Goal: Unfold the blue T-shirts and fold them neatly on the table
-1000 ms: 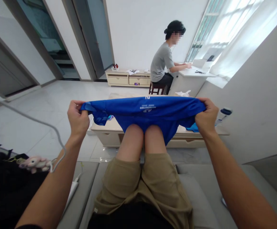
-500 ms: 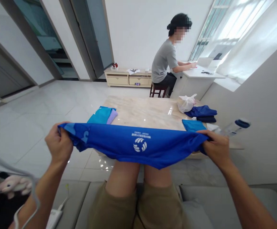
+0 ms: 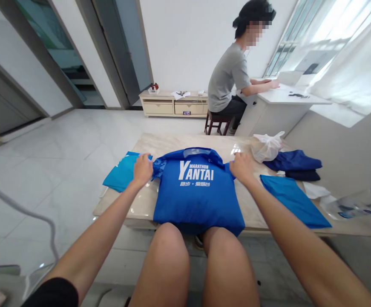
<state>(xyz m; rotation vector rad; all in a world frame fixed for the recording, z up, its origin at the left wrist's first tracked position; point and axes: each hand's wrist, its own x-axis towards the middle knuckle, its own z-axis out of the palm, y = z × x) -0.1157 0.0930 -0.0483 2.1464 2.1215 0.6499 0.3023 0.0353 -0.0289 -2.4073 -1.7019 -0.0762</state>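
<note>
A blue T-shirt [image 3: 198,196] with white "Marathon Yantai" print lies spread over the near part of the marble-topped table [image 3: 124,205], its collar away from me and its hem hanging over the front edge by my knees. My left hand [image 3: 143,169] is closed on the left sleeve. On the opposite side, my right hand [image 3: 242,166] grips the right sleeve. Just left of my left hand is a folded light-blue garment [image 3: 121,172], and another folded light-blue garment [image 3: 292,199] lies to the right of the shirt, partly beside my right forearm.
A white plastic bag [image 3: 268,147], dark blue folded clothes [image 3: 295,161] and a clear water bottle [image 3: 353,205] occupy the table's right side. Beyond it, a person in a grey shirt [image 3: 226,76] sits on a stool at a white desk [image 3: 281,94]. A grey cable [image 3: 28,209] curves at left.
The T-shirt has come down from being stretched in the air onto the table, its lettered side now showing. Both hands moved forward and closer together. I lean further over the table.
</note>
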